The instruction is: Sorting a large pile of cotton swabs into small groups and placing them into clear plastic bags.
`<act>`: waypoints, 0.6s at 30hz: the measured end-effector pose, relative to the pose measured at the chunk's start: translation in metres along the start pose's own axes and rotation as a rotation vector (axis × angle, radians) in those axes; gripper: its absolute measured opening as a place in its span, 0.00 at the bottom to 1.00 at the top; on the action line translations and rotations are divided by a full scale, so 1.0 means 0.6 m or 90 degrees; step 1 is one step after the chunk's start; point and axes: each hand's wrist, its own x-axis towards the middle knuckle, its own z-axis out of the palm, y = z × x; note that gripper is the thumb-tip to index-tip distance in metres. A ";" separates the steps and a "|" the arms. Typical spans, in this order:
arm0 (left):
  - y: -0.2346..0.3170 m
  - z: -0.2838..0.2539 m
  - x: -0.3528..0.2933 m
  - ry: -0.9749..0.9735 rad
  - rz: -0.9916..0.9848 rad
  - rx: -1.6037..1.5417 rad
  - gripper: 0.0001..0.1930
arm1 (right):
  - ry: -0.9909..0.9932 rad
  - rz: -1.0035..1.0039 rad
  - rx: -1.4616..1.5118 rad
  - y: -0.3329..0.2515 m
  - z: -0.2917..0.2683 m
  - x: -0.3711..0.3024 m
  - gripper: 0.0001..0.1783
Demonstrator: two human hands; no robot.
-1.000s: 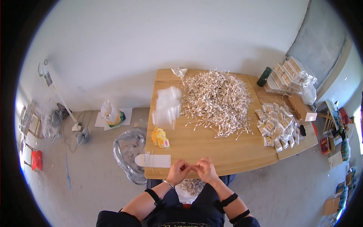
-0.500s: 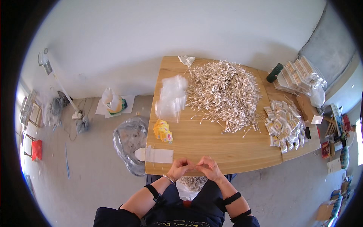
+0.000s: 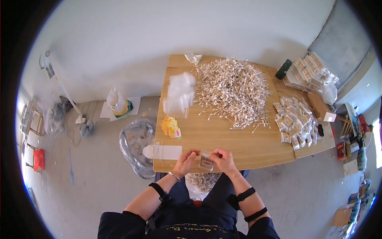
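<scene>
The right hand is pinching the upper right corner of a small clear packet of cotton swabs, which is showing a label low on its front — it is hanging near the middle of the tabletop's near edge. The left hand is curling its fingers just beside the packet's left side; whether they are gripping it, I cannot tell. A white card is lying by the near left corner with clear plastic wrapping around part of it, poking out past the left edge. Yellow cards are sitting along that left edge, and flat clear bags are lying beyond them. A big heap of loose swabs is spreading toward the far edge, while filled packets are piling up toward the right edge — a dark green bottle is standing near the far right corner.
</scene>
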 end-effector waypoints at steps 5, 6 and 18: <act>0.063 0.009 -0.050 -0.037 0.259 0.530 0.20 | -0.005 0.260 0.344 -0.035 -0.029 -0.005 0.05; 0.070 0.016 -0.058 -0.038 0.262 0.530 0.20 | -0.004 0.257 0.344 -0.041 -0.030 -0.009 0.05; 0.097 0.057 -0.090 -0.168 0.643 0.597 0.22 | -0.207 0.297 0.637 -0.022 0.001 -0.053 0.06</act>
